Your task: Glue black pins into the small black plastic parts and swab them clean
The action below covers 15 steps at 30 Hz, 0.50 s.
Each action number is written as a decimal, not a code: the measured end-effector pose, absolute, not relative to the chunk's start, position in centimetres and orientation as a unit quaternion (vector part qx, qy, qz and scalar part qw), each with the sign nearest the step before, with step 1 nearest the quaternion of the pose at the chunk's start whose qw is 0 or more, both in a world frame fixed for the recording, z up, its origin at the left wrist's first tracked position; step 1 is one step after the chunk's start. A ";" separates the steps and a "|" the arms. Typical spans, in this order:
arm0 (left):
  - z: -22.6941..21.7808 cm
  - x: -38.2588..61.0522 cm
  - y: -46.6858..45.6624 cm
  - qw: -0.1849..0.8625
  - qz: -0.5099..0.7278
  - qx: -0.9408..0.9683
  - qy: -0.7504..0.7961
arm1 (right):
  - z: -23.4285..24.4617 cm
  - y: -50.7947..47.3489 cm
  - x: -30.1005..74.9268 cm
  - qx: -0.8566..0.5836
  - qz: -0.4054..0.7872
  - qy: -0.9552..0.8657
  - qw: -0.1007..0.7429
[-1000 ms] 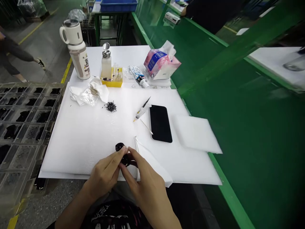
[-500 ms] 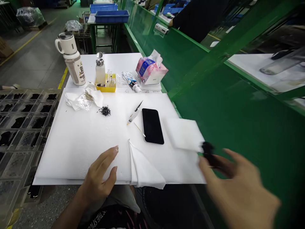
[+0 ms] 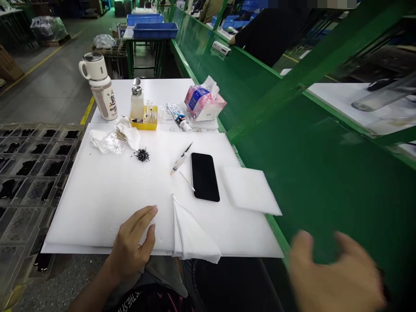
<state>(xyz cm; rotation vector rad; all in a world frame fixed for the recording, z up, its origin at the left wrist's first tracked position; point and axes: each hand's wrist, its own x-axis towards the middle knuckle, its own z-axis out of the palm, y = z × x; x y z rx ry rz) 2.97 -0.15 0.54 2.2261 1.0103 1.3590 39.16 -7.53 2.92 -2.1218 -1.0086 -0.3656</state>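
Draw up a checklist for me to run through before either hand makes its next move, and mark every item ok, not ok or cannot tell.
1. Left hand free: ok, nothing shows in it.
2. Right hand free: cannot tell; it is blurred and partly hidden.
3. White cloth wholly on the foam sheet: not ok, it overhangs the near edge.
4. Phone lying flat: ok.
5. Small foam pad fully on the table: not ok, it overhangs the right edge.

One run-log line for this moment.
left hand: open, nothing visibly held; right hand: blurred, right of table, hold unclear; white cloth: at near edge; phone: screen dark
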 end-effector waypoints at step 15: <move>1.7 -2.3 -7.2 0.127 0.531 0.698 0.463 | -1.2 6.8 28.3 -0.724 -0.021 -0.634 0.271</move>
